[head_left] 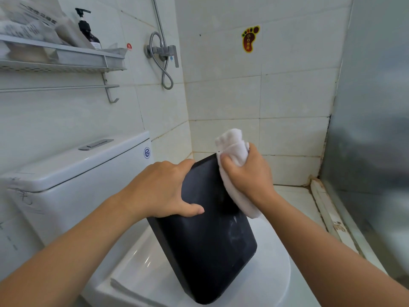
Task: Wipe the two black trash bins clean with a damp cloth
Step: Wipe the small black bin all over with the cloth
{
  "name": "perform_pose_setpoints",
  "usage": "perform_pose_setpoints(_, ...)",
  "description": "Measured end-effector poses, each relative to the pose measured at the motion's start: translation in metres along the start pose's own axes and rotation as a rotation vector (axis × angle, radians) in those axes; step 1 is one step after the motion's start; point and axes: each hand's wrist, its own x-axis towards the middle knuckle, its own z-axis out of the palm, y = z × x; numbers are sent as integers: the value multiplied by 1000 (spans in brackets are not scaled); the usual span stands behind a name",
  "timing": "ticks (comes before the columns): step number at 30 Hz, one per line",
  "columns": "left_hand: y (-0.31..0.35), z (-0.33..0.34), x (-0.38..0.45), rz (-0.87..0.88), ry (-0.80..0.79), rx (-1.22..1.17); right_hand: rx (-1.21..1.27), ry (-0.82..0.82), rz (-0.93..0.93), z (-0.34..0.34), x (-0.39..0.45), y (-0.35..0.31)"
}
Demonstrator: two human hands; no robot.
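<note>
— So, what does each hand hold?

— The right hand (247, 173) is closed around a bunched white cloth (234, 165), pressing it against the upper right edge of a black trash bin (205, 244). One end of the cloth sticks up above the fist toward twelve o'clock; the other hangs below it, at about five o'clock from the hand. The left hand (163, 191) is clamped on the bin's left edge, fingers wrapped over the far side and thumb flat on the near face.

— How many bins can be seen?

— One only. It is tilted, with its lower end resting on the closed white toilet lid (272, 282). Pale smears show on its dark face toward the right side.

— And around it?

— At nine o'clock from the bin stands the toilet tank (73, 173), one flush plate (96, 144) on its top. At eleven o'clock a wall shelf (66, 56) carries one dark pump bottle (88, 32) and several packets (28, 25); the count is unclear, and a rail with a hook hangs beneath. At twelve o'clock sits a shower mixer (163, 52) with a looped hose. One foot-shaped sticker (249, 38) is on the tiled wall at one o'clock. Frosted glass (374, 129) fills three o'clock.

— Anything blocking the view?

— Both forearms cross the lower frame, and the hands cover parts of the bin's upper edges.
</note>
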Motion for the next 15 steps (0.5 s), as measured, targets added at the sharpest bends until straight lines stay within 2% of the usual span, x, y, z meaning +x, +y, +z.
perform_pose_setpoints(1,1,0,0,1,-6,-2,22,13,35,0,1,2)
perform_pose_setpoints(3,1,1,0,-3,-10,-12,-14,32,-7,2,-5,3)
perform_pose_setpoints(5,0,1,0,-11,-2,-23,-78,13,-148,5,-22,4)
perform_pose_setpoints(8,-7,3,4,-36,2,-59,-136,-108,-374,9,-47,17)
perform_pose_setpoints(10,-7,3,4,-34,9,-74,-89,-109,-329,7,-45,24)
perform_pose_setpoints(13,-6,4,5,-33,15,-56,-32,-49,-91,3,-31,23)
perform_pose_setpoints(15,-9,6,6,-44,16,-62,-82,-30,-123,6,-37,25)
